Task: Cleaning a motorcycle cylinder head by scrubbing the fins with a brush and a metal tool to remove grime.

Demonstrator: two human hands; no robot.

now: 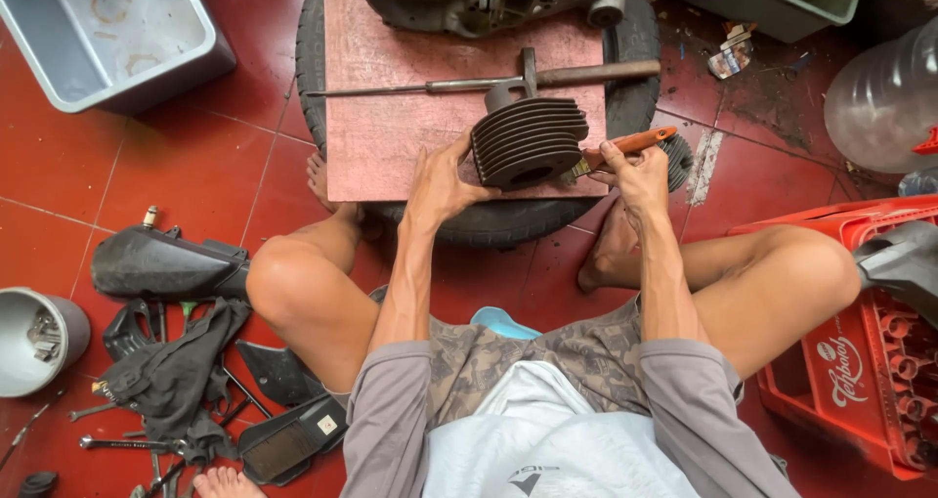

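A dark finned engine cylinder (529,142) rests on a reddish wooden board (391,117) laid over a black tyre (508,219). My left hand (442,180) steadies the cylinder from its left side. My right hand (635,171) grips a brush with an orange handle (625,146), its head against the cylinder's right side. Behind the cylinder lie a hammer with a wooden handle (576,73) and a long thin metal rod (381,89). An engine case (479,0) sits at the board's far end.
A grey plastic tub (107,39) stands at the far left, another at the far right (782,4). A red bottle crate (870,361) and a clear water jug (884,102) are on my right. Black plastic panels, wrenches and a grey pot (34,342) lie on my left.
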